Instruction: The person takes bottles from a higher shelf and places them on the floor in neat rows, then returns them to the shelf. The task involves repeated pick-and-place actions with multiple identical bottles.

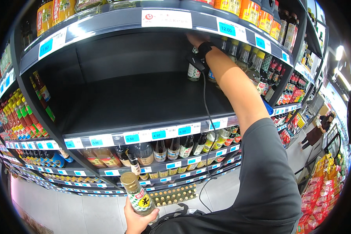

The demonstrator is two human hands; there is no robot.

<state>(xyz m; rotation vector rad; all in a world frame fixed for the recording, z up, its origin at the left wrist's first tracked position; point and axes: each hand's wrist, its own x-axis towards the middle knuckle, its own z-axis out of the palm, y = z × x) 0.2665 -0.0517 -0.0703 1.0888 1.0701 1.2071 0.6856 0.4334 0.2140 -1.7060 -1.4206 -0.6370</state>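
My left hand (136, 220) is wrapped around a clear glass bottle (140, 199) with a gold cap and a green-and-white label, tilted in front of my body. My right arm reaches deep into a black shelf bay, its hand (197, 40) just under the board above. Below that hand a bottle with a white label (194, 71) stands on the shelf board (140, 99). The shade and the shelf edge hide my right fingers, so I cannot tell whether they touch anything. Yellow-capped clear bottles (253, 65) stand right of my forearm.
A black cable (206, 99) hangs from the device at my right wrist. Price tags line the shelf edge (159, 133). Sauce bottles (173, 149) fill the shelf below. Several capped bottles (172, 196) stand grouped on the floor. A person (317, 130) stands in the aisle at right.
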